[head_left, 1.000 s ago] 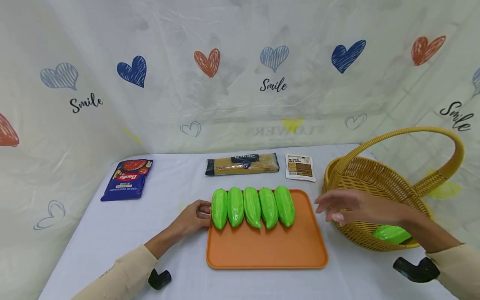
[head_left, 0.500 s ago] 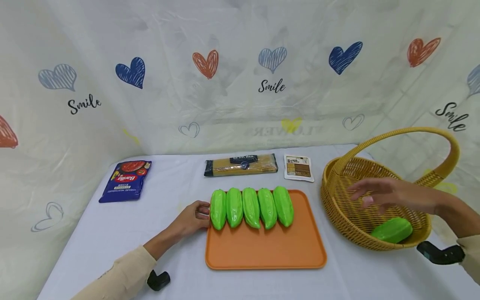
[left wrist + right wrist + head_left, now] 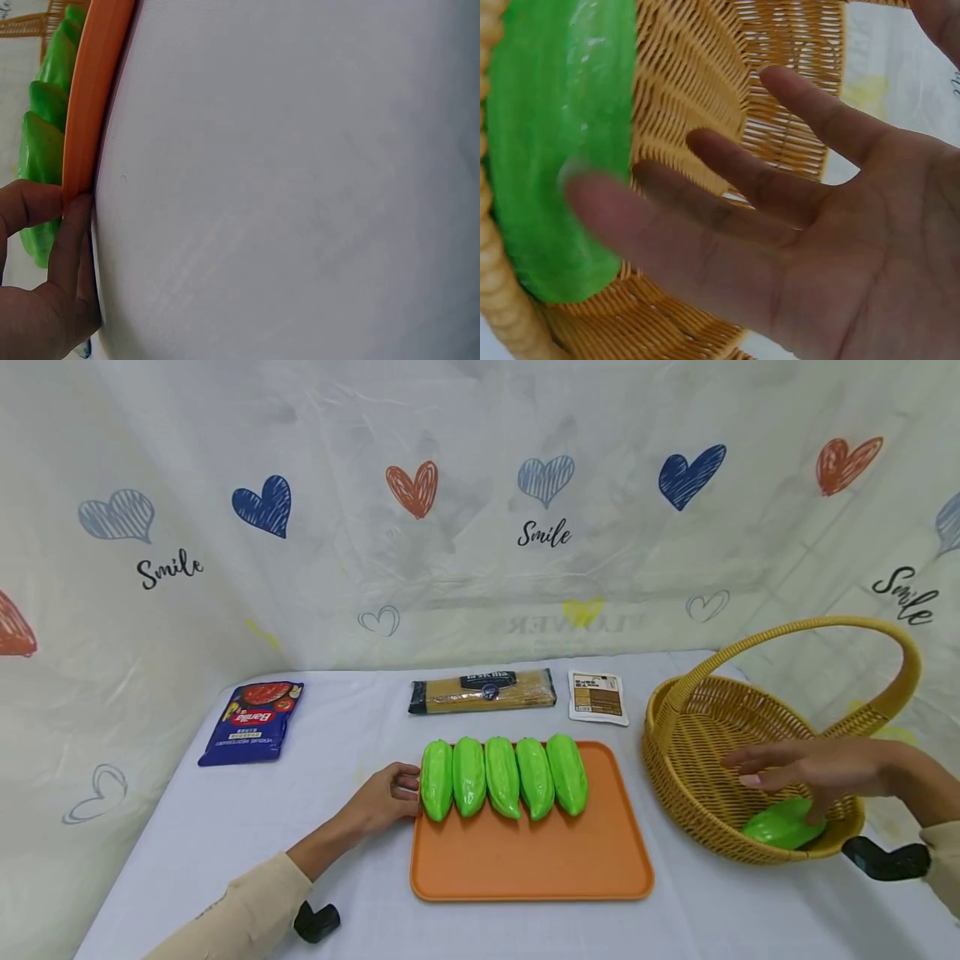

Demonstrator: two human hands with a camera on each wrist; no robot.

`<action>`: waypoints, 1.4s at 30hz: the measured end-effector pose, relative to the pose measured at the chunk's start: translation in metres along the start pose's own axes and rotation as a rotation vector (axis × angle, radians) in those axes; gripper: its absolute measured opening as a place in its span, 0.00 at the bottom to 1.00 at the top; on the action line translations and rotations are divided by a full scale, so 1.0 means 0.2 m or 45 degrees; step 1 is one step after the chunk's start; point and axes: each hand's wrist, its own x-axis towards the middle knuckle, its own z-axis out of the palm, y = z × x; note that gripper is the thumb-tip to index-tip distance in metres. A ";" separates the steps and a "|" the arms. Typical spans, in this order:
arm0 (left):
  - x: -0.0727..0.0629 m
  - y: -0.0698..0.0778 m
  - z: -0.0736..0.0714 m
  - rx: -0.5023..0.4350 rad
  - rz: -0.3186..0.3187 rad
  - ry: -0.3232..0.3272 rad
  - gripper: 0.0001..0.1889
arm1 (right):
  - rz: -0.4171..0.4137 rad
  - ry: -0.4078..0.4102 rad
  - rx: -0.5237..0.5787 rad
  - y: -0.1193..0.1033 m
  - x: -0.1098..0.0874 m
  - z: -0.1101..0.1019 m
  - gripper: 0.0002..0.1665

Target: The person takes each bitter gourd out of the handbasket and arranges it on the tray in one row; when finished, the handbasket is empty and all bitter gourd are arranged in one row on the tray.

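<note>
My left hand (image 3: 384, 797) pinches the left rim of an orange tray (image 3: 532, 864), thumb over the edge and fingers outside in the left wrist view. On the tray several glossy bright green, ribbed, pointed gourd-like vegetables (image 3: 502, 777) lie side by side along its far half. My right hand (image 3: 832, 768) reaches into a woven wicker basket (image 3: 693, 806) on the right. Inside the basket, by its near wall, lies one more green vegetable (image 3: 562, 150). The right fingers are spread; the blurred thumb overlaps this vegetable in the right wrist view.
A blue Barilla pouch (image 3: 252, 723) lies at the far left. Behind the tray are a pack of spaghetti (image 3: 483, 691) and a small white and brown packet (image 3: 597, 697). The basket's tall handle (image 3: 810, 625) arches over it. A patterned cloth hangs behind the table.
My right hand has moved right from beside the tray into the basket, then lowered toward the green vegetable there. The left hand stays at the tray's rim.
</note>
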 end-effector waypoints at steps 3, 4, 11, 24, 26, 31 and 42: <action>0.00 0.00 0.00 0.005 -0.002 -0.006 0.35 | 0.008 -0.013 0.022 0.03 0.00 0.01 0.42; 0.00 0.00 0.00 0.008 -0.002 -0.007 0.35 | 0.010 -0.015 0.027 0.04 0.01 0.01 0.42; 0.01 0.00 0.00 0.000 -0.015 -0.002 0.35 | 0.028 -0.009 0.018 0.05 0.03 0.03 0.43; 0.00 0.00 0.00 0.002 -0.015 -0.009 0.35 | -0.290 0.206 -0.234 0.00 0.07 0.01 0.36; 0.00 0.00 0.00 0.002 -0.015 -0.008 0.35 | -0.322 0.245 -0.232 -0.01 0.08 0.00 0.35; 0.00 0.00 0.00 -0.004 -0.012 0.000 0.34 | -0.372 0.364 -0.238 -0.02 0.10 -0.02 0.34; 0.01 -0.01 0.00 0.017 -0.007 -0.003 0.34 | -0.323 0.349 -0.208 0.04 0.09 -0.12 0.35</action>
